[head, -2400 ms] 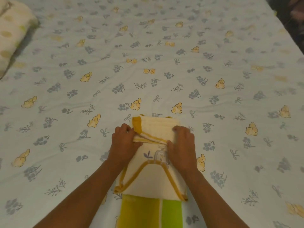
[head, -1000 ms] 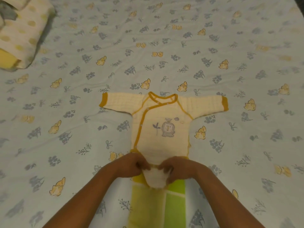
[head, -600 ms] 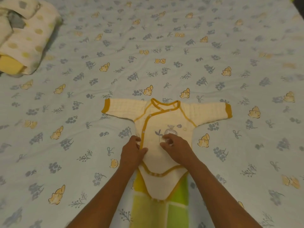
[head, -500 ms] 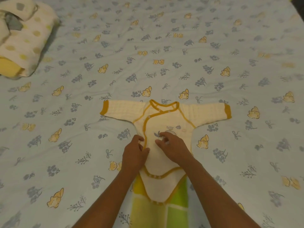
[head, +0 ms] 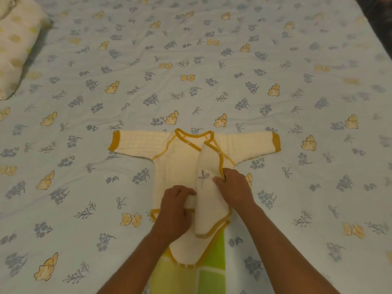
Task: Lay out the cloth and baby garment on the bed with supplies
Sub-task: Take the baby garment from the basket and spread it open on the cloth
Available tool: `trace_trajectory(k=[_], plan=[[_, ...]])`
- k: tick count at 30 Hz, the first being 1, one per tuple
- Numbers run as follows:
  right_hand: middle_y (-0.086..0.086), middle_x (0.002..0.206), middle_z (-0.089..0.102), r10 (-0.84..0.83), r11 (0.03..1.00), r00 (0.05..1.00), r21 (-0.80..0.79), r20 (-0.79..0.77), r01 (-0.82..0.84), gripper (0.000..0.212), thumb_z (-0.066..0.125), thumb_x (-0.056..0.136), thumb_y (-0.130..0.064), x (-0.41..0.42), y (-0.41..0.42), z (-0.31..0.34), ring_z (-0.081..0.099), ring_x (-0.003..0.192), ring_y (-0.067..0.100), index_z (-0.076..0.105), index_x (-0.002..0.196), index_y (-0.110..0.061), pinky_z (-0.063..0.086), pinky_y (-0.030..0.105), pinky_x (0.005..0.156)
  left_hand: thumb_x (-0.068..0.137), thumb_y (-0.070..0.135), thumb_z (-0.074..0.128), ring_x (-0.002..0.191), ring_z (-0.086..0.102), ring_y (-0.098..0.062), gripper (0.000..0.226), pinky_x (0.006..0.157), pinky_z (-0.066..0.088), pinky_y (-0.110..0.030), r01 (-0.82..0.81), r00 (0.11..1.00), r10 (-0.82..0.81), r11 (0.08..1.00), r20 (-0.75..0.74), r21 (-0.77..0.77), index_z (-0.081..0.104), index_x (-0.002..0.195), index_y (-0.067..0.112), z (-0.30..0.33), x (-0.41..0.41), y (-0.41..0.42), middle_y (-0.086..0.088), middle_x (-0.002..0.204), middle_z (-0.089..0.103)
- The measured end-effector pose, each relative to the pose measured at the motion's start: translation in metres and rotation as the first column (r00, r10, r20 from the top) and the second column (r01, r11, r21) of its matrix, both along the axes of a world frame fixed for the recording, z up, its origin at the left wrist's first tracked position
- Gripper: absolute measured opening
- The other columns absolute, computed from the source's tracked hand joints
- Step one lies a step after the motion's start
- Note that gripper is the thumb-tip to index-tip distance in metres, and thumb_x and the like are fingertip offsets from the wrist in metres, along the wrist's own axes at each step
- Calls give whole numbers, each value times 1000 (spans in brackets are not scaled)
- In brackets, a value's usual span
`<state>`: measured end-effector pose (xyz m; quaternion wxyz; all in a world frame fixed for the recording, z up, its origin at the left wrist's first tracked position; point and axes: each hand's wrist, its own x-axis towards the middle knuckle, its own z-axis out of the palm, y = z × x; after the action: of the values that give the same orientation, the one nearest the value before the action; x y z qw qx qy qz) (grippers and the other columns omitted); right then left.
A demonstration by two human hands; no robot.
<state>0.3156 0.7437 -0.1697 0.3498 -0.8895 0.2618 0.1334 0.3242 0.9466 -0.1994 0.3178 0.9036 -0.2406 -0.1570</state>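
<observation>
A cream baby garment [head: 176, 164] with mustard trim lies flat on the bed, both sleeves spread out sideways. Its front wrap flap is opened and folded over to the right. My right hand [head: 235, 187] pinches the trimmed edge of that flap. My left hand [head: 177, 205] grips a fold of the inner layer at the garment's waist. Under the garment's lower end lies a yellow-and-green cloth [head: 212, 274], partly hidden by the garment and my forearms.
The bed [head: 212, 49] is covered by a pale blue sheet printed with flowers and yellow animals. A cream dotted bundle of fabric [head: 14, 45] sits at the far left. The bed's right edge runs down past a dark gap at the upper right corner.
The folded garment was spread out with sleeves wide. Since half a second ago my right hand has pulled the front flap open to the right, and my left hand moved down to the waist.
</observation>
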Motion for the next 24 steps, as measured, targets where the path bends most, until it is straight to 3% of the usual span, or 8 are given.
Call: trace_trajectory(k=[3, 6, 9, 11, 15, 17, 20, 24], plan=[[7, 90, 63, -35, 999, 998, -8, 58, 35, 19, 56, 93, -32, -5, -7, 1, 60, 88, 27, 49, 85, -17, 41, 33, 69, 64, 34, 71, 111, 48, -25, 59, 86, 44, -40, 115, 989, -136, 957, 62, 267, 60, 121, 27, -9, -1, -2, 0, 122, 54], [6, 93, 66, -16, 996, 995, -80, 99, 24, 25, 55, 93, -34, -11, -11, 4, 62, 88, 30, 51, 111, -17, 50, 39, 72, 74, 20, 75, 89, 58, -26, 26, 74, 49, -40, 30, 986, -54, 988, 159, 152, 71, 100, 20, -12, 7, -8, 0, 96, 64], [7, 88, 65, 17, 988, 993, -152, 119, 1, 51, 51, 96, -33, -19, -20, 10, 63, 82, 30, 31, 142, -24, 48, 36, 66, 92, 18, 60, 87, 60, -10, 13, 77, 47, -24, -215, 976, 216, 975, 11, -62, 70, 100, 20, -6, 14, -6, 7, 92, 68], [3, 77, 59, 18, 984, 991, -179, 130, 6, 69, 51, 96, -31, -23, -27, 16, 59, 67, 23, 10, 153, -31, 45, 32, 59, 93, 20, 56, 76, 59, 4, 12, 66, 42, -10, -428, 904, 421, 891, -77, -149, 66, 95, 26, 4, 19, -4, 16, 83, 65], [-1, 69, 50, 20, 975, 977, -219, 213, 28, 85, 55, 95, -23, -31, -48, 27, 49, 55, 12, -5, 154, -37, 37, 28, 50, 91, 30, 57, 55, 43, -4, 22, 52, 34, -25, -754, 656, 729, 621, -197, -214, 50, 71, 25, 19, 41, 10, 11, 62, 46], [0, 73, 49, 82, 968, 968, -250, 237, -21, 83, 52, 94, -16, -35, -57, 28, 50, 58, 14, 0, 153, -43, 38, 29, 51, 90, 33, 58, 69, 51, -16, 20, 61, 41, -32, -852, 522, 819, 489, -237, -189, 53, 78, 17, 19, 55, 27, 3, 72, 53], [4, 93, 53, 153, 932, 980, -347, 126, -101, 69, 46, 95, -9, -39, -69, 20, 56, 76, 22, 21, 152, -39, 43, 32, 61, 89, 31, 60, 95, 58, -26, 25, 82, 43, -35, -929, 369, 881, 357, -295, -96, 60, 105, 12, 14, 71, 58, -3, 99, 59], [13, 108, 54, 20, 930, 1000, -366, 12, -15, 48, 46, 93, -7, -44, -78, 10, 58, 93, 32, 48, 139, -21, 47, 37, 71, 85, 21, 65, 108, 58, -33, 44, 83, 44, -36, -962, 251, 907, 272, -340, 16, 49, 125, 13, 15, 80, 83, -9, 113, 59]])
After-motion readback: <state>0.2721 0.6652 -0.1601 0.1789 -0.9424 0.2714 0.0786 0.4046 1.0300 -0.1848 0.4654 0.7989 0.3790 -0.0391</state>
